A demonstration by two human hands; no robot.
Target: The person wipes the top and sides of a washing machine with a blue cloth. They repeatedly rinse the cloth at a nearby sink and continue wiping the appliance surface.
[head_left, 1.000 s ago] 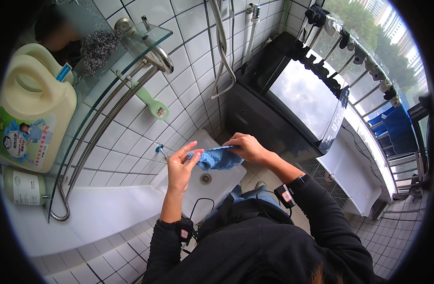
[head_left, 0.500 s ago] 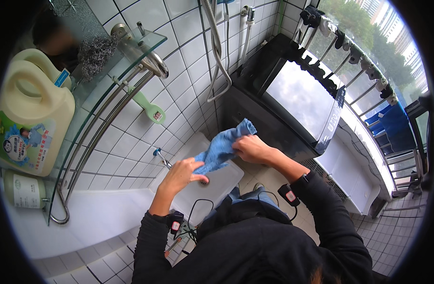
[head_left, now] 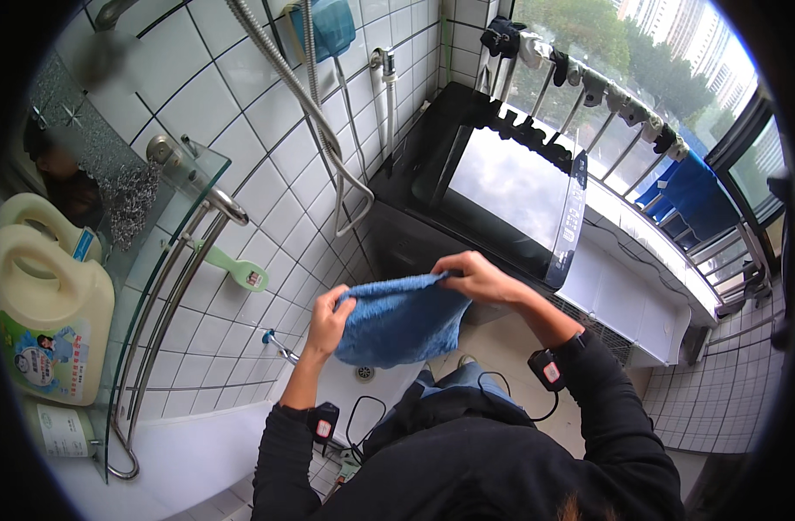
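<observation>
A blue cloth (head_left: 402,323) hangs spread out between my two hands, over the white sink (head_left: 367,391). My left hand (head_left: 330,319) pinches its upper left corner, thumb along the top edge. At the upper right corner my right hand (head_left: 477,278) grips the cloth between thumb and fingers. The top edge is drawn fairly straight, and the lower part droops freely. Beneath the cloth's lower left edge the sink drain (head_left: 364,373) shows. A metal tap (head_left: 280,346) with a blue end sticks out from the wall beside my left hand.
A black washing machine (head_left: 493,187) stands ahead to the right. Left is a glass shelf (head_left: 167,260) with a cream detergent jug (head_left: 55,321); a green brush (head_left: 241,271) hangs near its rail. A grey hose (head_left: 328,148) dangles along the tiles. Small laundry items (head_left: 593,87) line the window railing.
The cloth was bunched and twisted between my hands; now it is opened out flat and hanging. Both hands are raised and spread apart along its top edge. The view has turned somewhat.
</observation>
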